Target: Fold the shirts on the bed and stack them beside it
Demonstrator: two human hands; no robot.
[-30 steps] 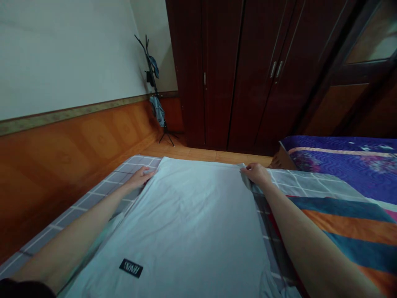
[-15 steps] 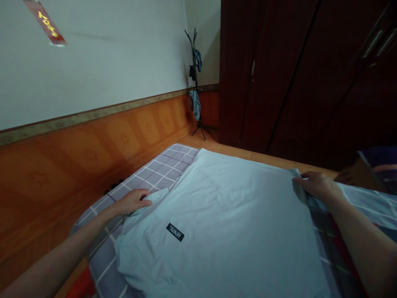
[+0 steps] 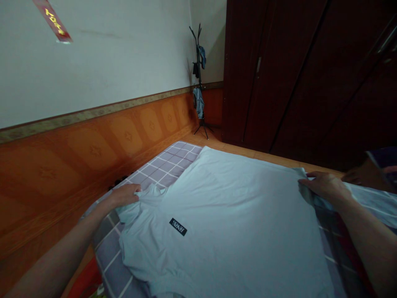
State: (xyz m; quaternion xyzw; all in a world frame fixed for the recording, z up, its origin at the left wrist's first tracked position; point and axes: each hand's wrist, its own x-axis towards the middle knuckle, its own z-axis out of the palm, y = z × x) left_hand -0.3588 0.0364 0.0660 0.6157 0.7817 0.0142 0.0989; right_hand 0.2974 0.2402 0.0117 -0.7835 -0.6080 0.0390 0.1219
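Note:
A pale blue T-shirt (image 3: 242,215) lies spread over a bed with a grey checked cover (image 3: 170,163). A small black label (image 3: 178,227) with white letters shows on its front, towards the left. My left hand (image 3: 126,194) pinches the cloth at the shirt's left side, by the sleeve, and wrinkles fan out from there. At the far right corner, my right hand (image 3: 325,186) grips the hem between thumb and fingers. The near edge of the shirt runs out of view at the bottom.
Behind the bed stands a dark red wardrobe (image 3: 279,74). A black coat rack (image 3: 200,78) with clothes hung on it occupies the corner. Orange panelling (image 3: 130,132) lines the wall at left. A dark purple item (image 3: 384,165) is at the right edge.
My left hand has moved left, drawing the sleeve side of the T-shirt outward and creasing it. My right hand keeps its hold on the corner. The view has shifted slightly.

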